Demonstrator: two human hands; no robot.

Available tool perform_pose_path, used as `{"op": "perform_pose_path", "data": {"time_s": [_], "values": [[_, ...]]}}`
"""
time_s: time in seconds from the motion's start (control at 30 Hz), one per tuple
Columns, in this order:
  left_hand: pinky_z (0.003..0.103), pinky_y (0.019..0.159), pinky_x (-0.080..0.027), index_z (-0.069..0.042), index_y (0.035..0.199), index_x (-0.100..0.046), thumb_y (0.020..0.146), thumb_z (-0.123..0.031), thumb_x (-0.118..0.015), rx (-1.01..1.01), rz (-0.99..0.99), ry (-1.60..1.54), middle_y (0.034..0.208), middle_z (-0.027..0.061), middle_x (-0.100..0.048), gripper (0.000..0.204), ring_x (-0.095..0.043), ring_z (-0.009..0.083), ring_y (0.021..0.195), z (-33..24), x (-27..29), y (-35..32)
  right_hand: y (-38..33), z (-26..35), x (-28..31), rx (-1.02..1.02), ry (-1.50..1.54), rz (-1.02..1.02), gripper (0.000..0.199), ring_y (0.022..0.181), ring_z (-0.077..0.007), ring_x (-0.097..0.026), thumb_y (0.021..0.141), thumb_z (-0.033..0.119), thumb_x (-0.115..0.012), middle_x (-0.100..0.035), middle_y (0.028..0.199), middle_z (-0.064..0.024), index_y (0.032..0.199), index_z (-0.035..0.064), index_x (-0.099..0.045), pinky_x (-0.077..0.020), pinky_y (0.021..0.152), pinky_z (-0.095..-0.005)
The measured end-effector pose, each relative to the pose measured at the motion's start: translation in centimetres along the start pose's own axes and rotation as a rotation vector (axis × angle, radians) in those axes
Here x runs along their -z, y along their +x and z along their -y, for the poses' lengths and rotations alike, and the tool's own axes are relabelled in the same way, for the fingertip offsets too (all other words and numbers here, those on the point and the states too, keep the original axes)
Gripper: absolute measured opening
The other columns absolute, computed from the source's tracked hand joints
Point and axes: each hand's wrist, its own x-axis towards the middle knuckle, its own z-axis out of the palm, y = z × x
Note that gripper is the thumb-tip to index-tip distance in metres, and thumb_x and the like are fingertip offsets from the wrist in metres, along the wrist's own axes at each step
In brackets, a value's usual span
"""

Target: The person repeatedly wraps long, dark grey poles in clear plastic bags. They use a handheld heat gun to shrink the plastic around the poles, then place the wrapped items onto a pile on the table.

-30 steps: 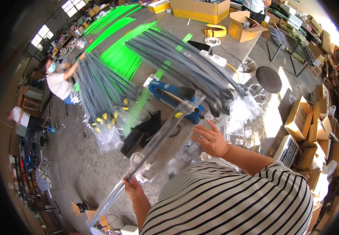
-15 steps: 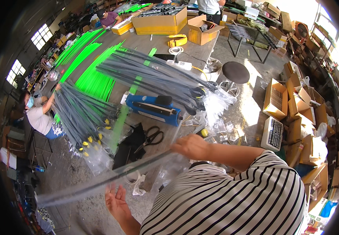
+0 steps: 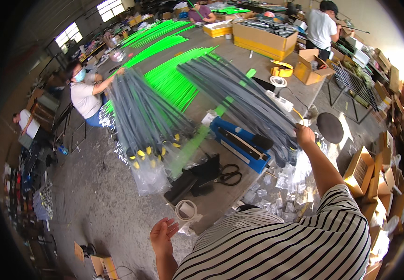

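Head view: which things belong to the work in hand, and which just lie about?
Likely in the work:
- right bundle of bagged dark rods, right hand at its near end
- left bagged bundle

Apparently lying about:
- scissors
- white roll
- round stool

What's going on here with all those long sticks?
The person in the striped shirt has their right hand at the edge of a bundle of long, dark, plastic-wrapped rods. Their left hand is empty, near a white, ring-shaped roll. A long blue-and-black machine lies beside the bundle. A masked co-worker's hand is at another dark, plastic-wrapped bundle.
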Motion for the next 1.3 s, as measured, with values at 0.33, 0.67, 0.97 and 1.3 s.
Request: {"op": "perform_pose_path", "data": {"time_s": [0.33,0.67,0.97,1.3], "values": [[0.036,0.076,-0.050,0.008,0.105,-0.050,0.083,-0.011,-0.052,0.125,-0.283,0.032,0.096,0.0165,-0.059,0.029,-0.060,0.0272,0.085,-2.1,-1.6,-0.5,12.5,20.5,0.5,0.840,0.177,-0.024,0.019,0.065,-0.0312,-0.057,0.065,0.023,-0.065,-0.057,0.066,-0.0154,0.064,0.0046,-0.058,-0.0451,0.061,-0.0400],[0.033,0.076,-0.049,0.009,0.110,-0.047,0.086,-0.013,-0.049,-0.017,-0.425,-0.136,0.102,0.0174,-0.057,0.033,-0.059,0.0261,0.089,2.5,0.7,-5.4,5.3,39.7,-15.3,0.946,-0.164,0.306,0.042,0.093,-0.0305,-0.055,0.070,0.040,-0.062,-0.059,0.098,-0.0156,0.089,0.0027,-0.061,-0.0448,0.078,-0.0382],[0.034,0.071,-0.052,0.010,0.105,-0.050,0.085,-0.014,-0.050,0.034,-0.478,-0.247,0.095,0.0193,-0.059,0.031,-0.061,0.0281,0.082,4.8,3.2,-6.9,8.7,39.5,-15.1,0.640,0.796,0.532,0.018,0.057,-0.0227,-0.055,0.075,0.011,-0.052,-0.058,0.073,-0.0129,0.085,-0.0034,-0.056,-0.0420,0.050,-0.0373],[0.032,0.068,-0.052,0.009,0.103,-0.049,0.083,-0.013,-0.053,0.068,-0.171,-0.174,0.093,0.0187,-0.059,0.030,-0.062,0.0276,0.077,4.2,5.7,-2.3,-6.6,27.3,3.7,0.493,1.065,0.658,0.023,0.053,-0.0133,-0.052,0.081,0.015,-0.053,-0.056,0.060,-0.0076,0.069,-0.0038,-0.054,-0.0397,0.050,-0.0275]]}}
